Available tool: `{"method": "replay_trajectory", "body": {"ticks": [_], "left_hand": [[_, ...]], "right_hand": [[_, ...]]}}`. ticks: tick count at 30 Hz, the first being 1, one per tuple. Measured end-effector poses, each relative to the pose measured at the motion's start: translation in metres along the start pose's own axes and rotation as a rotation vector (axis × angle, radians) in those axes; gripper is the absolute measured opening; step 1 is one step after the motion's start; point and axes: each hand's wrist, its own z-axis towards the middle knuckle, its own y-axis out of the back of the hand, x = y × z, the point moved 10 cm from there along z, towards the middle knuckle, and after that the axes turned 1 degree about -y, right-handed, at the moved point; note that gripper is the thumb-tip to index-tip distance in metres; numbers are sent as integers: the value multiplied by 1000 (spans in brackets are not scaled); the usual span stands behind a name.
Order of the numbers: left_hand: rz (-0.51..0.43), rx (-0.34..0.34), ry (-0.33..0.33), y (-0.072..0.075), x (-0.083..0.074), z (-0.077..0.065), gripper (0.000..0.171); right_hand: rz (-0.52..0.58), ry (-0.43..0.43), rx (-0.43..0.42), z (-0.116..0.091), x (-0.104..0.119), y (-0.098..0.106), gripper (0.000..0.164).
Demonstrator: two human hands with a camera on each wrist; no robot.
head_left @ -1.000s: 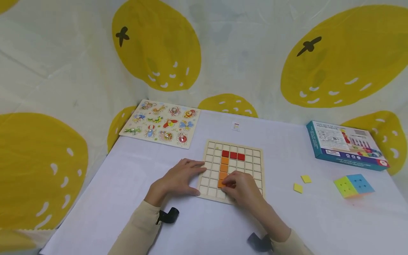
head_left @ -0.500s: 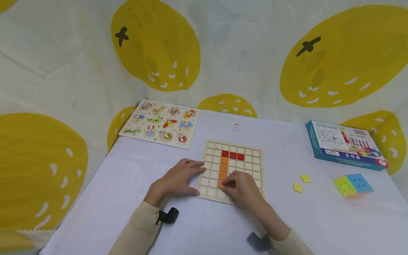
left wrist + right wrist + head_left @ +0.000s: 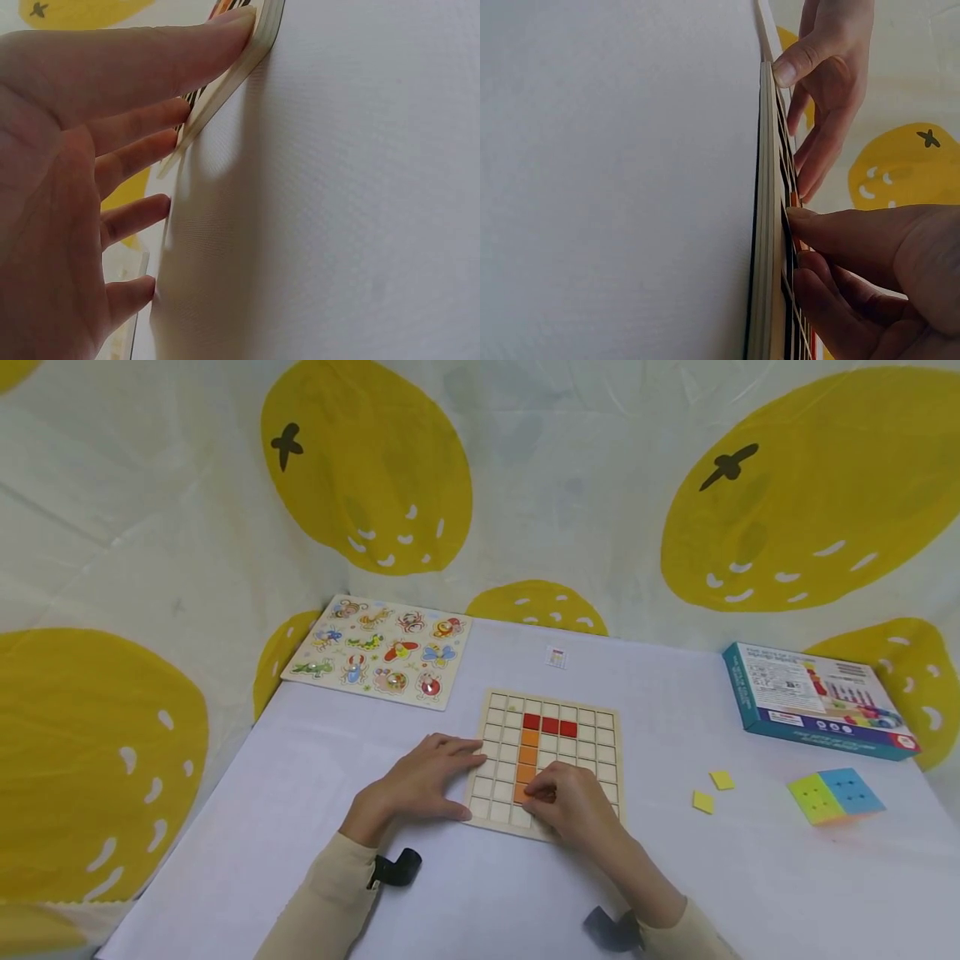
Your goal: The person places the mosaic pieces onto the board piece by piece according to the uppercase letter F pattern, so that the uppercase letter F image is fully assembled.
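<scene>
A square wooden grid board (image 3: 606, 720) lies flat in the middle of the table. Three red tiles (image 3: 550, 726) form a row near its top, and a column of several orange tiles (image 3: 527, 756) runs down from the leftmost red one. My left hand (image 3: 423, 781) rests at the board's left edge with its fingers spread; in the left wrist view its thumb (image 3: 217, 41) lies on the corner. My right hand (image 3: 577, 802) holds the lowest orange tile (image 3: 520, 793) between thumb and fingertips, partly covering it, over the board's lower part.
Two yellow tiles (image 3: 702, 802) lie to the right, near a coloured puzzle cube (image 3: 836, 795). Behind them is a flat teal box (image 3: 821, 702). An insect puzzle board (image 3: 375, 652) stands at the back left. A small printed card (image 3: 556, 657) lies beyond the grid.
</scene>
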Motion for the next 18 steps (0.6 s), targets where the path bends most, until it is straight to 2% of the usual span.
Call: {"method": "replay_trajectory", "body": {"ticks": [5, 9, 13, 18], "left_hand": [[-1, -4, 1, 0, 0, 0, 79], [4, 0, 1, 0, 0, 0, 80], [-7, 3, 1, 0, 0, 0, 81], [-15, 6, 6, -2, 2, -1, 80]], "right_hand": [[70, -7, 27, -2, -4, 5, 19], [103, 7, -6, -6, -10, 25, 29], [-19, -18, -60, -11, -27, 51, 39], [-142, -129, -28, -20, -63, 76, 48]]}}
